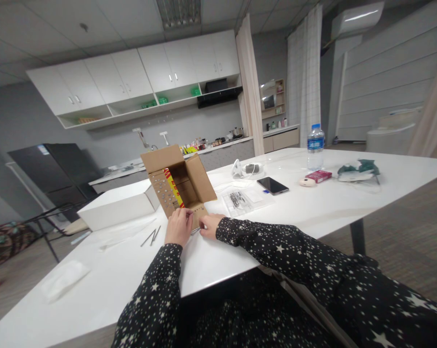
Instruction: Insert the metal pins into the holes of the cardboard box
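An open cardboard box (191, 186) stands tilted on the white table in front of me, its flaps spread. Small silvery dots cover its left side, beside a strip of yellow-and-red tape (174, 187). A row of small dark marks runs along the near flap. My left hand (178, 227) is closed at the left edge of that flap, thumb and fingers pinched on the cardboard. At the flap's lower right, my right hand (209, 226) is closed around the end of a thin metal rod (195, 231); its fingertips are partly hidden. Several similar loose metal rods (153, 235) lie left of my left hand.
A long white box (117, 205) stands left behind the carton. Crumpled white wrapping (64, 280) lies at the front left. Rightward are a clear plastic bag (242, 199), a phone (272, 185), a white cabled device (253, 169), a red packet (319, 176) and a water bottle (315, 147).
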Tool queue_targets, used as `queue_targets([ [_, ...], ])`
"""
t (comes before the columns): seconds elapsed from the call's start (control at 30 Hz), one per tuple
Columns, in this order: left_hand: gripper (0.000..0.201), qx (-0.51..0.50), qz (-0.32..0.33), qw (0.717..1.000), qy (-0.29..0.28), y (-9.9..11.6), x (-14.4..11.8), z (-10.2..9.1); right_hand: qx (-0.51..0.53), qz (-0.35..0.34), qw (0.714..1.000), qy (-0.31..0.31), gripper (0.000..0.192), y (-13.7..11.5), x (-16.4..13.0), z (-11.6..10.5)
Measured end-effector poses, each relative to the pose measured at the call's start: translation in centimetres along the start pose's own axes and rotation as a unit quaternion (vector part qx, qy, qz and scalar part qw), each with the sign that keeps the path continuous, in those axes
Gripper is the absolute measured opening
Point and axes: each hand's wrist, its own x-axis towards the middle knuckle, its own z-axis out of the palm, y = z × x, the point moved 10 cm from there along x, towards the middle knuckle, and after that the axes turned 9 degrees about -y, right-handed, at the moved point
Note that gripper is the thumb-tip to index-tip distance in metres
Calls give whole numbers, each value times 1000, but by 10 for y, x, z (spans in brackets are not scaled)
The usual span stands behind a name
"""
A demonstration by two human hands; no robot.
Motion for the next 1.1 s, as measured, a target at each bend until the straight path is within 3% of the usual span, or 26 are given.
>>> queue_targets([
  [0.2,18,-1,-27,1000,-13,1,-1,-4,-4,9,1000,3,26,4,5,5],
  [0.5,33,14,-20,999,-22,-4,1,3,-11,6,1000,-2,27,3,4,5],
  [1.1,36,12,-58,997,-55,-17,1,12,-8,2,1000,7,24,3,6,6],
])
